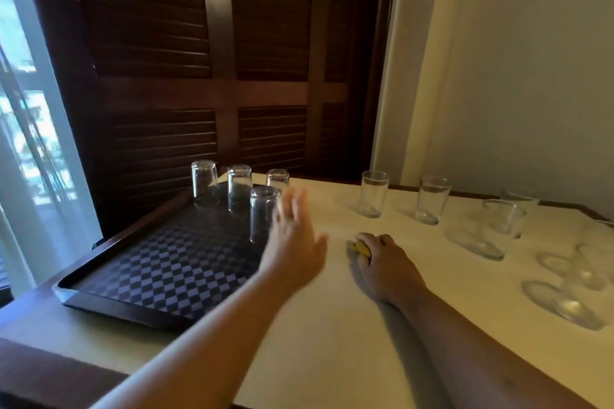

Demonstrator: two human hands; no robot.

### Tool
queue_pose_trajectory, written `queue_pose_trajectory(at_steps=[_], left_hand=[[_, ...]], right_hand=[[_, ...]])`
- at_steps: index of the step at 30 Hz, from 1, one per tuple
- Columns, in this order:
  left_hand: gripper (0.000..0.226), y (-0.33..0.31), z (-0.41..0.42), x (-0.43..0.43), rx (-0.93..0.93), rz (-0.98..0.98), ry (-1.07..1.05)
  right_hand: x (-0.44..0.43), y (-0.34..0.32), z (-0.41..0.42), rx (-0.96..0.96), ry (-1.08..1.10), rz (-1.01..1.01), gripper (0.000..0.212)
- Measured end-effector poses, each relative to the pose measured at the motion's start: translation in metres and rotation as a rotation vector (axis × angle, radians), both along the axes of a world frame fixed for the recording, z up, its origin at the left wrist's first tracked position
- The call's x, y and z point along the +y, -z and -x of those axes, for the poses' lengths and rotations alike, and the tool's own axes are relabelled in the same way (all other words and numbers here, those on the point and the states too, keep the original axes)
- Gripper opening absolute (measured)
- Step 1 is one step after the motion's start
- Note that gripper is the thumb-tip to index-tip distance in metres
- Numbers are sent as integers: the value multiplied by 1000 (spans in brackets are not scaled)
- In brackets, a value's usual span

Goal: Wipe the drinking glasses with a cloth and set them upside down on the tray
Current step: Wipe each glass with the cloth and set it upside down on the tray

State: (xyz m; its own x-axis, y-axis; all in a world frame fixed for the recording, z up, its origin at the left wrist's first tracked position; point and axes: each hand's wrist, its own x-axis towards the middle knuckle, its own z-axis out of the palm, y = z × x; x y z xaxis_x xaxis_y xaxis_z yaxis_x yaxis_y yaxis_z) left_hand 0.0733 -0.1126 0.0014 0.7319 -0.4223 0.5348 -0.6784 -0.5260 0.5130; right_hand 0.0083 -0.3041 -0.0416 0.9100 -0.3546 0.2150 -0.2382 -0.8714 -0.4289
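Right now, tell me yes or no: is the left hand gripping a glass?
No, the left hand is open with fingers straight beside the nearest upturned glass on the tray, gripping nothing.

The left forearm (206, 342) and the right forearm (465, 342) are bare from the wrist to the lower edge. The left hand (292, 239) and the right hand (382, 262) are bare too; the left hand's fingers (299, 202) show blurred.

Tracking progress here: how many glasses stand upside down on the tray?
4, on the tray: far-left glass, far-middle glass, far-right glass, and a nearer glass beside the left hand, which might hide another.
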Motion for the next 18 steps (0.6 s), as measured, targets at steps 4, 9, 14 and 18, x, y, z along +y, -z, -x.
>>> queue_pose_trajectory(at_steps=[4,9,14,18], left_hand=[[67,32,42,-33,370,20,140],[68,26,36,-65,389,-1,142],[88,23,-7,-111,396,-58,103],[104,24,-51,-151,465,78,92]], right_hand=[[-11,-1,39,68,-46,44,51],[-64,-1,75,106,67,67,55],[-76,3,57,50,69,61,54],[-91,0,31,46,63,44,53]])
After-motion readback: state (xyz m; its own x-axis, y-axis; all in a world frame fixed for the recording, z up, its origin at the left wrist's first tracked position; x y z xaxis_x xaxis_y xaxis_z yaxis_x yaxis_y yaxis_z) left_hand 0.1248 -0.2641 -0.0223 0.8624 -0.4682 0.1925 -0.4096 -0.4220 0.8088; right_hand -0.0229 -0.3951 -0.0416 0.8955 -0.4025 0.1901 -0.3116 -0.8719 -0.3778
